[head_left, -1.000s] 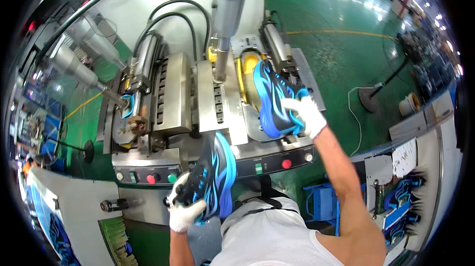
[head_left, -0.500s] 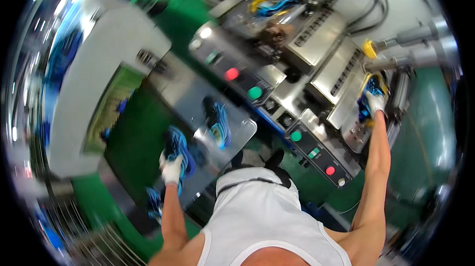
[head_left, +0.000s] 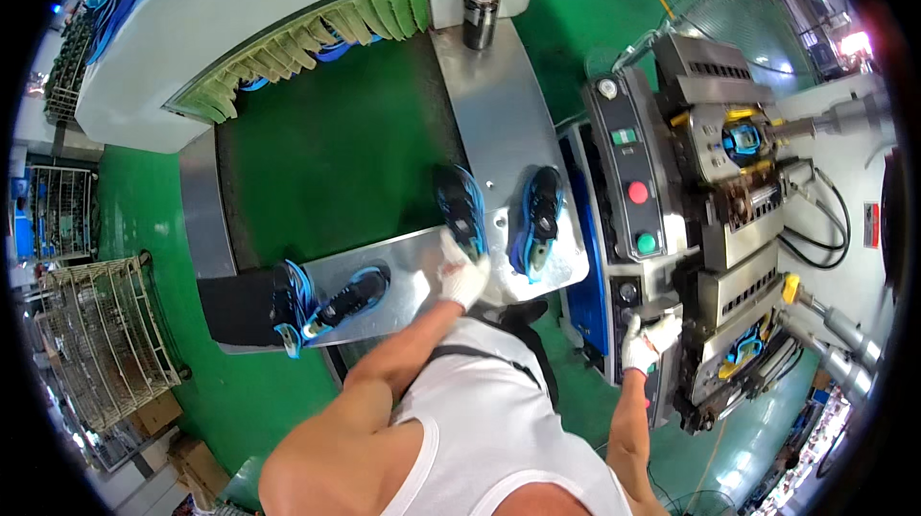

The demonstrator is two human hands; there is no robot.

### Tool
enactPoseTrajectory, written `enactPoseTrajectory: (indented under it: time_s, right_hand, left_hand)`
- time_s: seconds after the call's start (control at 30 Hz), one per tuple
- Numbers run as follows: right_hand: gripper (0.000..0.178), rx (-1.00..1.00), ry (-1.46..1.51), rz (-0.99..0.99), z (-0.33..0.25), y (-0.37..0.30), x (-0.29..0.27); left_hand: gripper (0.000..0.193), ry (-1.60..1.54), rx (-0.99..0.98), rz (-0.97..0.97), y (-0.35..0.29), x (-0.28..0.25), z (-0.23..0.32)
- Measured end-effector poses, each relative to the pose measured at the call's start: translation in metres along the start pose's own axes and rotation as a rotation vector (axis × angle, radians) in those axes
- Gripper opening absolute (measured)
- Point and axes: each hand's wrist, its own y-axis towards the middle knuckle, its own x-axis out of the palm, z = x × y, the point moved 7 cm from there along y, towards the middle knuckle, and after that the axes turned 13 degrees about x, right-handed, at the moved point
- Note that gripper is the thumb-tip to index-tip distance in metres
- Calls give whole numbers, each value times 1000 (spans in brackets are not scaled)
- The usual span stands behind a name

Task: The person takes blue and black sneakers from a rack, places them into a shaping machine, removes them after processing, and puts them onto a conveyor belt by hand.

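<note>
White gloves cover both of my hands. My left hand (head_left: 463, 273) is closed around the heel end of a black and blue shoe (head_left: 459, 198) at the inner edge of the metal table (head_left: 408, 265). Another black and blue shoe (head_left: 543, 214) stands just right of it. Farther left, two more shoes, one (head_left: 353, 303) lying against the other (head_left: 291, 300), rest on the table. Over the front of the pressing machine, near its lower control panel, my right hand (head_left: 652, 340) is empty with thumb and fingers apart. A blue shoe part (head_left: 743, 351) sits in the machine's near station.
A green conveyor belt (head_left: 326, 161) runs under a fringed curtain (head_left: 307, 46) into a white housing. A dark metal flask (head_left: 481, 15) stands on the far table. Red and green buttons mark the upper control panel (head_left: 625, 166). Wire carts (head_left: 106, 334) stand at left.
My view has turned left. My right hand has left the shoe in the machine's near station and come back toward the panel. My left hand stays at a shoe on the table.
</note>
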Motion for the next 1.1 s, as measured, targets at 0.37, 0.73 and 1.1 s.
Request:
enactPoseTrajectory:
  time_s: [0.37, 0.73, 1.1]
  right_hand:
    - [80, 26, 49, -10, -28, -18, -34]
    - [84, 254, 247, -505, -89, -151, -83]
    - [86, 16, 740, -401, -243, -49, -96]
  left_hand:
    - [118, -246, 200, -778, 28, 69, 70]
    - [32, 930, 543, -203, 568, -235, -42]
    - [63, 1009, 471, -476, 466, -197, -39]
